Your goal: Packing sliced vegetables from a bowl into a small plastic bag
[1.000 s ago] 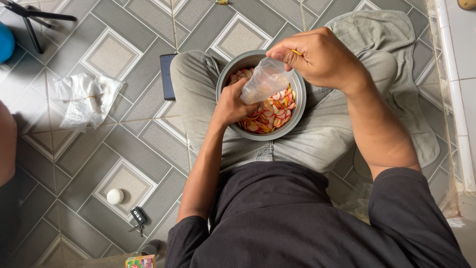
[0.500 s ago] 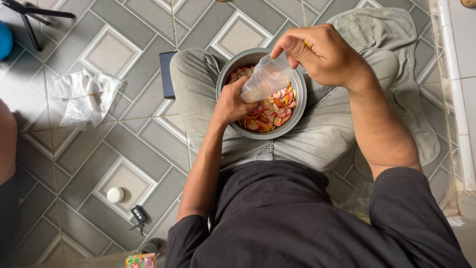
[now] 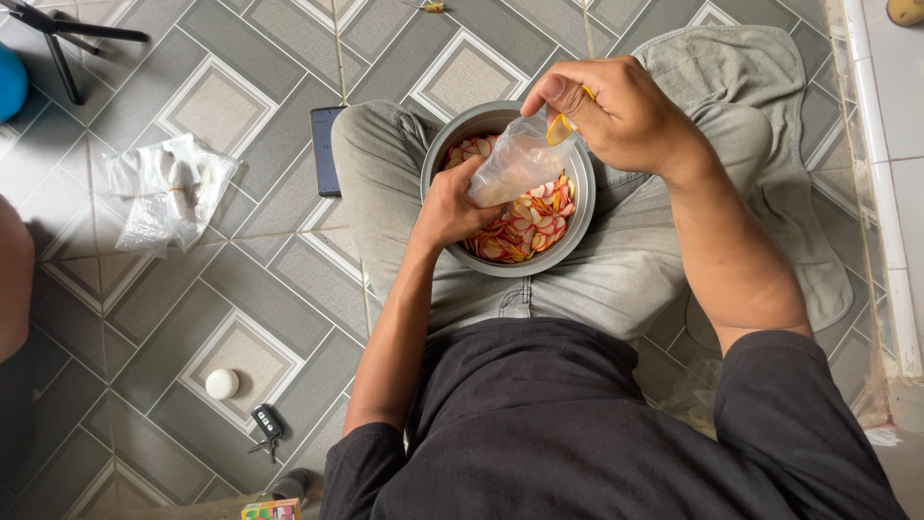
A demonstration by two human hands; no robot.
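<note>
The left hand [image 3: 452, 207] grips the bottom of a small clear plastic bag [image 3: 515, 164] above the metal bowl [image 3: 577, 226] of chips in the lap; the right hand [image 3: 616, 116] pinches the bag's top with a yellow rubber band [image 3: 560, 125].

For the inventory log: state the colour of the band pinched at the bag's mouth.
Yellow; the band shows best in the head view, between the right hand's fingers.

Black T-shirt [image 3: 577, 433], short sleeves ending above the elbows, fabric plain and slightly creased. Grey trousers [image 3: 616, 270], faded denim look, seam and pocket stitching visible at the front. Forearms bare. Left hand [image 3: 452, 207] and right hand [image 3: 616, 116] bare, no rings, watch or gloves seen
</note>
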